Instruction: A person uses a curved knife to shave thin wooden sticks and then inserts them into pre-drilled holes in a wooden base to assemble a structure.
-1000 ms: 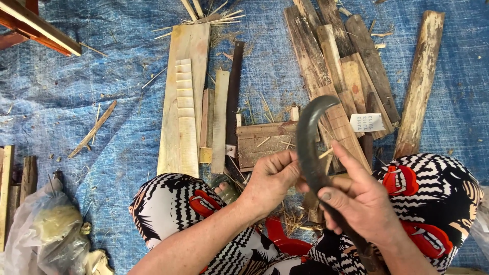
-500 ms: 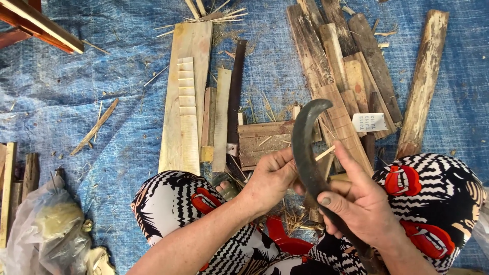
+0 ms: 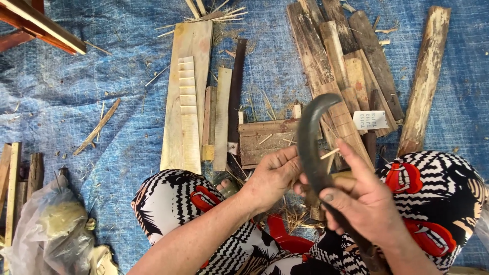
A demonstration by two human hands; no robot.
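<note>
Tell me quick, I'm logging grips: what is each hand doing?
Left hand: closed on a thin pale wooden sliver.
Right hand: closed around a dark curved metal blade.

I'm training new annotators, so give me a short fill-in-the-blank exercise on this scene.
1. The right hand grips a dark blade whose shape is ____.
2. The left hand pinches a thin ____ sliver against the blade.
3. The planks lie on a ____ tarpaulin.

Missing words: curved; wooden; blue
</note>
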